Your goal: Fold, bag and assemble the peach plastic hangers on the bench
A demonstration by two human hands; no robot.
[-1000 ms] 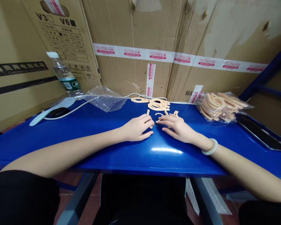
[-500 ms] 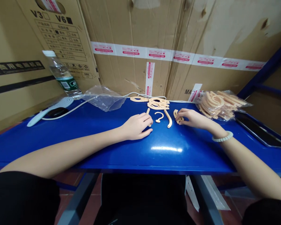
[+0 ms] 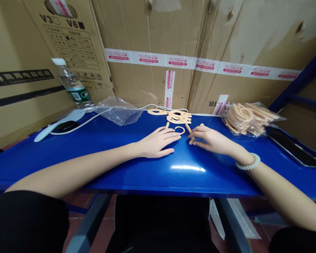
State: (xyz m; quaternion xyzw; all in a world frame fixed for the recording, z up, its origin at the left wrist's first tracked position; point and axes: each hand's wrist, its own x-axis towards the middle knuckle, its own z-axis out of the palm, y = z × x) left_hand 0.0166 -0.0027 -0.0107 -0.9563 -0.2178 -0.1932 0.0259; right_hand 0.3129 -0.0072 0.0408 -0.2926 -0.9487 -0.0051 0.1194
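Observation:
My left hand (image 3: 158, 142) lies on the blue table (image 3: 100, 151) with its fingers stretched out, their tips touching a small peach plastic hook (image 3: 179, 130). My right hand (image 3: 212, 140), with a white bead bracelet on the wrist, has its fingers curled round a peach plastic strip (image 3: 191, 137) that rests on the table. Just behind both hands lies a small heap of the same peach parts (image 3: 177, 117).
A clear bag full of peach parts (image 3: 249, 119) sits at the right, with a dark flat device (image 3: 292, 147) beside it. At the left are an empty clear bag (image 3: 118, 110), a water bottle (image 3: 73, 86), a white handheld device (image 3: 58, 124) and a cable. Cardboard boxes (image 3: 200, 42) wall the back.
My right hand has come back left from the table's right side and closed on the strip. My left hand's fingers have stretched forward to the small hook.

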